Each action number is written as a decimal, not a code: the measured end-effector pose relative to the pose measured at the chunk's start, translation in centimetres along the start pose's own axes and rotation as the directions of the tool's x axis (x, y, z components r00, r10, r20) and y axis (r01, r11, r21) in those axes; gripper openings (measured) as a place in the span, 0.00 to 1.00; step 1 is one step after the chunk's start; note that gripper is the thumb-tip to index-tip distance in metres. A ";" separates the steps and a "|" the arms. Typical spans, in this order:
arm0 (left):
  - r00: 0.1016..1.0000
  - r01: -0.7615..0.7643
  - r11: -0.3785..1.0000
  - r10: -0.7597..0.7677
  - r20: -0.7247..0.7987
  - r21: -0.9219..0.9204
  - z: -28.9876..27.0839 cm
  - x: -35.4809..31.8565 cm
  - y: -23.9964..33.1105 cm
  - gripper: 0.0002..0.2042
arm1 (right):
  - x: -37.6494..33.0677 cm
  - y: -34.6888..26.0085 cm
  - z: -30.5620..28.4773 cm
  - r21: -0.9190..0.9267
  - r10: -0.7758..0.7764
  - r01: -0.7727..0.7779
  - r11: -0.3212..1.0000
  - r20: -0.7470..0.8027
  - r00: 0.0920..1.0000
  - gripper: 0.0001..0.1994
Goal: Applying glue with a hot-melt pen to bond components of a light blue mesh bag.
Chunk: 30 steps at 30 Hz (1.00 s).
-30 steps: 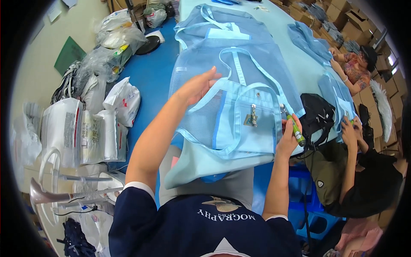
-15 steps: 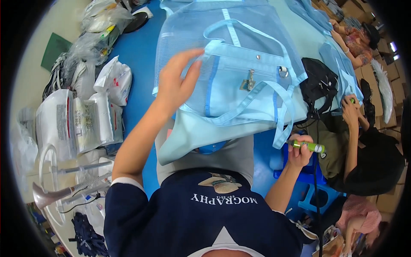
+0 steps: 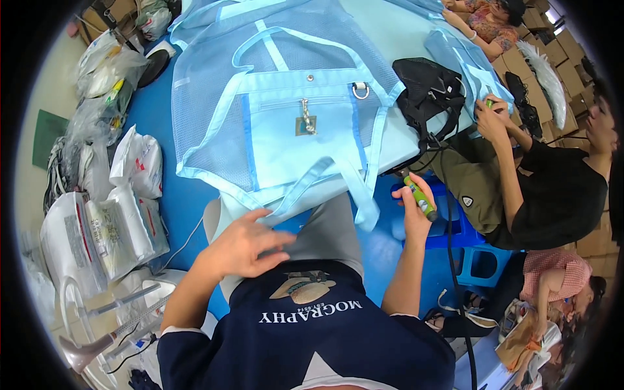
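Note:
A light blue mesh tote bag (image 3: 292,146) lies spread in front of me, its lower edge hanging towards my lap. On its solid front pocket are a zipper with a square metal tag (image 3: 305,125), a snap and a metal D-ring (image 3: 361,90). One strap handle (image 3: 265,40) loops upward; the other strap (image 3: 354,192) droops over the near edge. My left hand (image 3: 250,246) is open above my lap, fingers apart, close to the near strap; contact is unclear. Right of the bag, my right hand (image 3: 415,211) grips a small green cylindrical tool (image 3: 422,197) with a dark end.
A black bag (image 3: 429,91) lies right of the tote. Beyond it a co-worker's hands (image 3: 494,110) work on another light blue bag (image 3: 484,75). A black cable (image 3: 453,273) hangs at my right beside blue stools (image 3: 478,260). White plastic packages (image 3: 71,234) line the left.
My left hand has come down from the bag's upper left to near its lower edge. My right hand still holds the green tool, now tilted more steeply. The view has shifted.

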<state>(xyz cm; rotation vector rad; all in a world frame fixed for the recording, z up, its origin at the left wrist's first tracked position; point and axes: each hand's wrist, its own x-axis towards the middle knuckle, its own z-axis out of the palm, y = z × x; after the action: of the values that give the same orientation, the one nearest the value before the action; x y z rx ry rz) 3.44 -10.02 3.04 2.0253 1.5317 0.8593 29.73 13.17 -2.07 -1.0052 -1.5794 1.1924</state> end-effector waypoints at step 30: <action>0.642 0.687 0.640 -0.314 -0.700 0.343 -5.9 6.5 -7.9 0.44 | 16.9 -0.9 7.6 -0.498 -0.619 0.638 0.587 0.232 0.750 0.31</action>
<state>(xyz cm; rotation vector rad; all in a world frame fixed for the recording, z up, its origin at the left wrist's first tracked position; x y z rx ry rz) -4.88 -1.71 3.14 1.4829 2.8901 0.8547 17.74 27.05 0.71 -0.6354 -2.1265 0.2381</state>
